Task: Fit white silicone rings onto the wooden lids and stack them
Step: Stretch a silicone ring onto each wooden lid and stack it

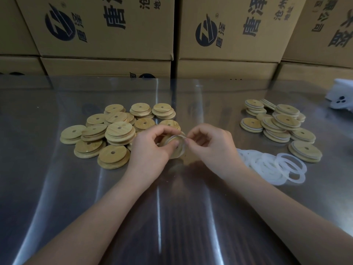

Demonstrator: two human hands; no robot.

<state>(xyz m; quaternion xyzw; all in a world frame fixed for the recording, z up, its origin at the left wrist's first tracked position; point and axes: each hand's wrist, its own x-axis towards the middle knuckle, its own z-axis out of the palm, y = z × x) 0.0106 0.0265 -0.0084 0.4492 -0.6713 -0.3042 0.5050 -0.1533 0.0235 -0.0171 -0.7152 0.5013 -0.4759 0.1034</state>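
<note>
The person's left hand and right hand meet just above the middle of the desk. The left fingers curl round a round, flat wooden lid, held on edge with the thumb pressed to its face. The right fingers are bent, thumb and forefinger pinching a thin, translucent white silicone ring that lies stretched partway round the lid's rim.

To the left, a loose heap of bare lids lies near the left hand: pale, grained wooden discs, each stepped with a smaller disc on a wider one and drilled with a small centre hole. Several overlap or sit in low stacks. To the right, well apart from that heap, a pile of ringed lids shows white bands between the wooden layers; some lean against one another. In front of that pile, beside the right forearm, loose rings lie in a flat, overlapping tangle, soft and milky.

The desk has a glossy, reflective surface with bright streaks of glare and a dark striped grain near the person. Behind it stand stacked brown cardboard boxes printed with dark blue logos and characters. A white object sits at the far right edge, too cropped to identify.
</note>
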